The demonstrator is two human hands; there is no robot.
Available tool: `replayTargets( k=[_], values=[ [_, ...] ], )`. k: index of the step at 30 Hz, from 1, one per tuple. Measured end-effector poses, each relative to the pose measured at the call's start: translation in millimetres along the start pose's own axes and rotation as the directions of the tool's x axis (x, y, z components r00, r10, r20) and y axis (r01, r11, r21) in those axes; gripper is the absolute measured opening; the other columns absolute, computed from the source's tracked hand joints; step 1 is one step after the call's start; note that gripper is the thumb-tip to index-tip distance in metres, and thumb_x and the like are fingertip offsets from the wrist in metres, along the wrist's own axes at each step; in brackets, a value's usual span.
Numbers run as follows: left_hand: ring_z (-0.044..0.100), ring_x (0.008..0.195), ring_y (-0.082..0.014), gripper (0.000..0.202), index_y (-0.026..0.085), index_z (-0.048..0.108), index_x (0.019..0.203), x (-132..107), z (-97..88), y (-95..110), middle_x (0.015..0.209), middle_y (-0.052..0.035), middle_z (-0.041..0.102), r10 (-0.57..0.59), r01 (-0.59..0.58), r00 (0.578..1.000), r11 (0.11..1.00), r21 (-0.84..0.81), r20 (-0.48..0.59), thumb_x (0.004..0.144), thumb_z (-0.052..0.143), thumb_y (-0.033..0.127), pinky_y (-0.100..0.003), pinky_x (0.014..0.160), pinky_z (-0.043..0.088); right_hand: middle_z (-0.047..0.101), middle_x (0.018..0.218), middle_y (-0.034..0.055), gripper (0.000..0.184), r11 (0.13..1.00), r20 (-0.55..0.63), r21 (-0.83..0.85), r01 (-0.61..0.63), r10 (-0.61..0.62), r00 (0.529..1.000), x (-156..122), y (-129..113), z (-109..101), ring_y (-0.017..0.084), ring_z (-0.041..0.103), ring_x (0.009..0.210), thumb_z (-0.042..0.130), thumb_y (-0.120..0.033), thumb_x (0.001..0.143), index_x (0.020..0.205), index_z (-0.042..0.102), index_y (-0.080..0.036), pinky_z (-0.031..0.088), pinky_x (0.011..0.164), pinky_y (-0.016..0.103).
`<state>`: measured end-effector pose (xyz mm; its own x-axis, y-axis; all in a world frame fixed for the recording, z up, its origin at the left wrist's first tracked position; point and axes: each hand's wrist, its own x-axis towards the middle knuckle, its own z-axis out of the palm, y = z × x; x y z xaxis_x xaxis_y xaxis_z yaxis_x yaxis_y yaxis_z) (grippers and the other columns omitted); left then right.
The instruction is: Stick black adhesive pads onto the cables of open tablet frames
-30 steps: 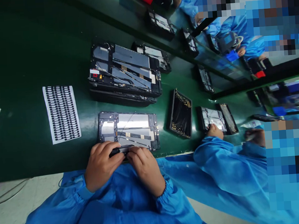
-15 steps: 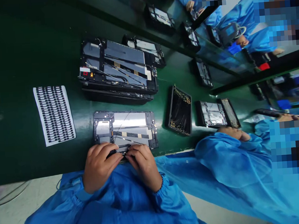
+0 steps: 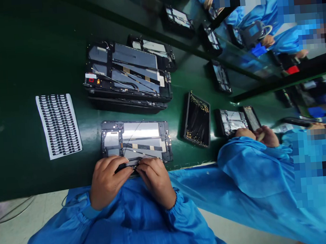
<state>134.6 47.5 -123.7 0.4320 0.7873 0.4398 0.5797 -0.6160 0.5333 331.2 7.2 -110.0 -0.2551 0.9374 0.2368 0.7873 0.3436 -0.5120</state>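
Note:
An open tablet housing (image 3: 141, 131) with grey and silver inner plates, dark ribbon cables and a thin black wire lies flat near the table's front edge. Over its near left edge, my left hand (image 3: 107, 181) has thumb and forefinger pinched together. Beside it, my right hand (image 3: 157, 180) is closed in a pinch too, its fingertips almost meeting the left ones at the near edge. Whatever sits between the fingertips is too small and covered to make out.
Behind lies a stack of similar open tablet housings (image 3: 131, 72). A white sheet of black labels (image 3: 59, 125) is at left. To the right stands a black tray (image 3: 196, 119) of thin wires with gold ends. A co-worker's hands (image 3: 266, 135) are further right, near another tablet stack (image 3: 232, 121).
My hands stay pinched at the housing's near edge, with barely any shift. At right, the co-worker's hands have moved, and one now shows by the narrow tray.

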Motion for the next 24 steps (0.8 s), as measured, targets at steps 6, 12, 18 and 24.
replayTargets(
  k=[6,12,18,24],
  values=[
    [0.064,0.104,-0.0227,0.010,0.025,0.071,0.096,-1,1.1,-1,0.107,-0.0023,0.073,0.013,-0.013,1.000,1.000,0.003,0.021,0.094,0.064,0.020,-0.039,0.090,0.045,0.068,0.118,0.0105,0.034,0.991,-0.067,-0.053,0.122,-0.125,0.990,-17,7,10,0.022,0.063,0.109,0.060,-0.012,0.098,0.131,0.060,-0.021,0.055,0.093,0.040],
    [0.060,0.115,-0.0235,0.011,0.020,0.065,0.102,-6,-19.3,-7,0.118,-0.0079,0.068,-0.035,0.035,0.999,0.997,-0.072,0.010,0.092,0.064,0.018,-0.040,0.100,0.046,0.067,0.117,0.0088,0.036,0.953,-0.134,-0.241,0.183,-0.219,0.967,-24,11,20,0.023,0.061,0.108,0.068,-0.024,0.094,0.129,0.067,-0.028,0.056,0.095,0.039],
    [0.059,0.116,-0.0221,0.012,0.022,0.065,0.103,-5,-56.9,-28,0.122,-0.0082,0.065,-0.088,0.090,0.991,0.996,0.012,-0.105,0.094,0.062,0.016,-0.039,0.103,0.044,0.068,0.123,0.0136,0.044,0.943,-0.048,-0.232,0.238,-0.255,0.966,-25,16,22,0.027,0.066,0.105,0.051,-0.032,0.101,0.143,0.057,-0.023,0.061,0.087,0.043],
    [0.062,0.114,-0.0229,0.010,0.023,0.066,0.102,-10,-87.8,-63,0.121,-0.0068,0.067,-0.226,0.266,0.943,0.953,0.147,-0.243,0.095,0.061,0.020,-0.040,0.099,0.046,0.068,0.122,0.0140,0.046,0.959,-0.017,-0.153,0.240,-0.245,0.969,-17,12,7,0.028,0.068,0.103,0.049,-0.030,0.101,0.147,0.051,-0.022,0.061,0.082,0.043]
  ],
)
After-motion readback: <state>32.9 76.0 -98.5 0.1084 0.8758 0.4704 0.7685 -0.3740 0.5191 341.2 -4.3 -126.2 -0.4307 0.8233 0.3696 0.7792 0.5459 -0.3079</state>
